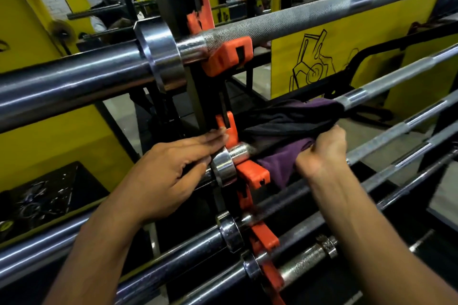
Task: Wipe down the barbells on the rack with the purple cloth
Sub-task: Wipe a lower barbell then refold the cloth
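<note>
Purple fabric, the purple cloth (pixel 280 166), is bunched over the shaft of the second chrome barbell (pixel 386 89), just inboard of its collar and the orange plastic rack hook (pixel 252 174). The right hand (pixel 322 151) is clenched on the cloth; the left hand (pixel 171 168) is laid flat, fingers straight, against the chrome barbell collar (pixel 223 167). Three risks are judged likely: cloth may be snagged on the hook if dragged towards it; the shaft may be rolled in its cradle (collar is only braced, not held); fingers may be pinched between collar and hook.
</note>
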The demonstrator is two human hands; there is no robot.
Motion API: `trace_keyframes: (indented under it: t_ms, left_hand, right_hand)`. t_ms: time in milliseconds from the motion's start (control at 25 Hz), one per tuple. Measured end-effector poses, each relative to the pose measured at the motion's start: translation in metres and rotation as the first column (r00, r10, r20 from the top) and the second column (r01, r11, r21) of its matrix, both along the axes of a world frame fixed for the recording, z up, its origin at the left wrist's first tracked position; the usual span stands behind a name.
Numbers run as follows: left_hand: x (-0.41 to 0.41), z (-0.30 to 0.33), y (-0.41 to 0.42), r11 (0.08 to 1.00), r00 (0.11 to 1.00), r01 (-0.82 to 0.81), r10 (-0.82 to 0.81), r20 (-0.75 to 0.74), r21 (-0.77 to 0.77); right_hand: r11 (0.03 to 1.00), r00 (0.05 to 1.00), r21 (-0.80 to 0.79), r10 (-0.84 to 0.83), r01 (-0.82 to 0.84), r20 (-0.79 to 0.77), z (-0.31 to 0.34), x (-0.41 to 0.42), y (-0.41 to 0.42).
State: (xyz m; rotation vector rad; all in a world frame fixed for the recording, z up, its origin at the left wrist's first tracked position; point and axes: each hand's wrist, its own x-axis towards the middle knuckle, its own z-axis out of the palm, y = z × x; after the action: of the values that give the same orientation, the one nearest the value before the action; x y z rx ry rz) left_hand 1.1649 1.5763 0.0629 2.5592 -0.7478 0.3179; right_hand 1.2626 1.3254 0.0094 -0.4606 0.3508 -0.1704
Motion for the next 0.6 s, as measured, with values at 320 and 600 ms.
trace_keyframes:
  t_ms: [320, 600]
  left_hand:
    - [-0.001, -0.001, -0.001, 0.999, 1.0, -0.028, 0.028, 0.014, 0.028]
    - [0.0, -0.001, 0.0, 1.0, 1.0, -0.009, 0.009, 0.009, -0.001]
  right_hand:
    - [0.999, 0.998, -0.001, -0.055, 0.055, 0.043, -0.004, 0.0, 0.0]
    - [0.993, 0.998, -0.109, -0.027, 0.033, 0.062, -0.013, -0.016, 0.004]
